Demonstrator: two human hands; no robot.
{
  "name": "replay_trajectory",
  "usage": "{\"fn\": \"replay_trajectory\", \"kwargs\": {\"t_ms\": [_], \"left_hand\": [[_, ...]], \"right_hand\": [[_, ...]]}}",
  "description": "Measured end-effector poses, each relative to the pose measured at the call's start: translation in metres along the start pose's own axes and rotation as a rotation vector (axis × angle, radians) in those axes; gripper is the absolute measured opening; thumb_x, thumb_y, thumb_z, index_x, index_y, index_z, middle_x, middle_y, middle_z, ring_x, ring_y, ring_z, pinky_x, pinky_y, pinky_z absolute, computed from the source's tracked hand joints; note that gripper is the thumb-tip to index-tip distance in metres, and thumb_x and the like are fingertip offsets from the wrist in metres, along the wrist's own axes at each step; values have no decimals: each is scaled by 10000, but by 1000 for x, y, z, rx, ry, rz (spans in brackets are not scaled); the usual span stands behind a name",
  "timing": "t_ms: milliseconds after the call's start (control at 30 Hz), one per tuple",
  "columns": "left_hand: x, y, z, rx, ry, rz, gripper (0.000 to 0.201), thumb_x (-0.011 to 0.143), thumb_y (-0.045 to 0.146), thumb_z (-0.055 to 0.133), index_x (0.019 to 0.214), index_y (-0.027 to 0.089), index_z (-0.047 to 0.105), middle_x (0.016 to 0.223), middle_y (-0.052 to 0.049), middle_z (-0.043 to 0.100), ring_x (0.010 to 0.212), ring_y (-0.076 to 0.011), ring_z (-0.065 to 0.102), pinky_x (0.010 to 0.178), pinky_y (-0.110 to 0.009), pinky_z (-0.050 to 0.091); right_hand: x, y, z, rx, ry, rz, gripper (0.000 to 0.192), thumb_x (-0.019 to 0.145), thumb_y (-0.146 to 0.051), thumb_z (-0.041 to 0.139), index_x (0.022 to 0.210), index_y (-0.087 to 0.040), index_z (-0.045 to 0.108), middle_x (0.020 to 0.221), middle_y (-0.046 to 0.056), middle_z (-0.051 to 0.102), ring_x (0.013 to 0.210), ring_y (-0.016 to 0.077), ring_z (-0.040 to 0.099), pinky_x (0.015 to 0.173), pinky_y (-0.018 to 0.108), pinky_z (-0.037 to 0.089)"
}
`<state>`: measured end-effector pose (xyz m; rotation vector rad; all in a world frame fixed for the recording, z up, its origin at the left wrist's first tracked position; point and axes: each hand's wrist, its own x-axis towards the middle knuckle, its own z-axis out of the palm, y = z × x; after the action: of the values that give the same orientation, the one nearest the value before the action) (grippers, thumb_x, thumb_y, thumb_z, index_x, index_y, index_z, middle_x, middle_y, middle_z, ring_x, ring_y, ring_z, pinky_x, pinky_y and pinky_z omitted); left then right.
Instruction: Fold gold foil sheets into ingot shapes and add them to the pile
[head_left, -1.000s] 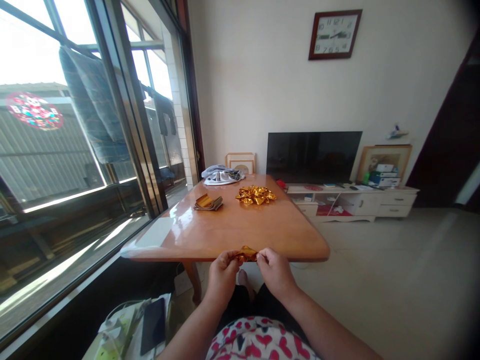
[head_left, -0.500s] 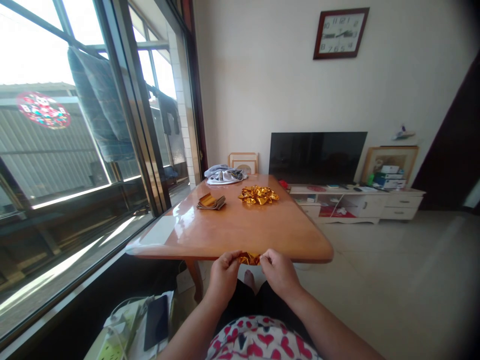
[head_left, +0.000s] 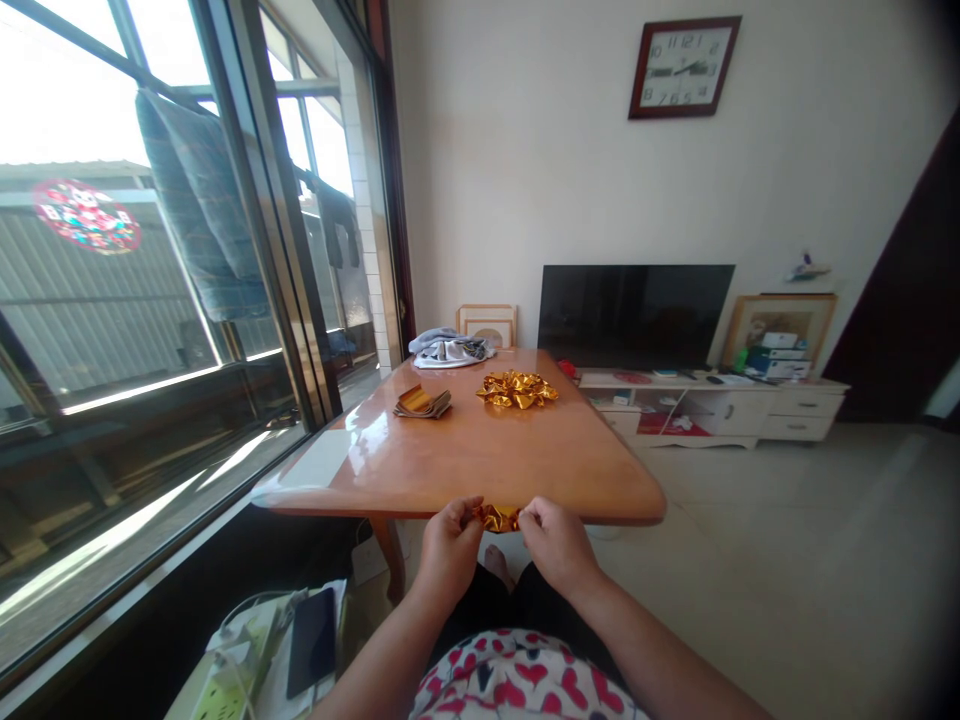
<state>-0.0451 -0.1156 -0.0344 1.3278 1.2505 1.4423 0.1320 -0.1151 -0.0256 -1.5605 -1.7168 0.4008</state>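
Note:
My left hand [head_left: 448,548] and my right hand [head_left: 556,542] pinch a small piece of folded gold foil paper [head_left: 498,517] between them, just below the near edge of the wooden table [head_left: 480,460]. Farther back on the table lies a heap of folded gold foil pieces [head_left: 517,389]. To its left sits a stack of flat gold sheets [head_left: 422,402]. A crumpled grey cloth [head_left: 450,348] rests at the table's far end.
A large window [head_left: 150,300] runs along the left. A phone [head_left: 311,640] and a power strip [head_left: 225,670] lie on a low surface at my lower left. A television [head_left: 634,315] on a white cabinet [head_left: 712,405] stands by the far wall, under a clock [head_left: 682,66].
The view has shifted slightly. My hands have stayed together on the gold foil piece, with the fingers working it a little lower at the table edge.

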Motion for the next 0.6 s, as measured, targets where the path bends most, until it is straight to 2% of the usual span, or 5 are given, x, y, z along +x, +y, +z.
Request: {"fn": "replay_trajectory", "kwargs": {"t_ms": [233,433,600], "left_hand": [[2,-3,0,-11,9,-7,432,725,195,660,1147,121,713,893,-75,781,843,-228,716,804,-321,537],[1,5,0,-33,-37,-11,302,721,201,634,984,166,777,973,-71,791,924,-240,706,838,-318,528],[3,5,-4,-69,-47,-89,298,710,208,643,965,136,780,822,-64,766,715,-182,656,665,-270,491]], "right_hand": [[1,0,-1,25,1,-7,255,874,-273,508,641,-232,603,645,8,696,636,174,639,577,241,366],[2,3,0,42,-1,-26,275,886,-292,514,638,-226,615,643,19,699,636,179,643,577,243,390],[3,6,-2,221,-85,26,409,965,-480,449,725,-220,655,638,19,701,600,181,655,570,249,438]]}}
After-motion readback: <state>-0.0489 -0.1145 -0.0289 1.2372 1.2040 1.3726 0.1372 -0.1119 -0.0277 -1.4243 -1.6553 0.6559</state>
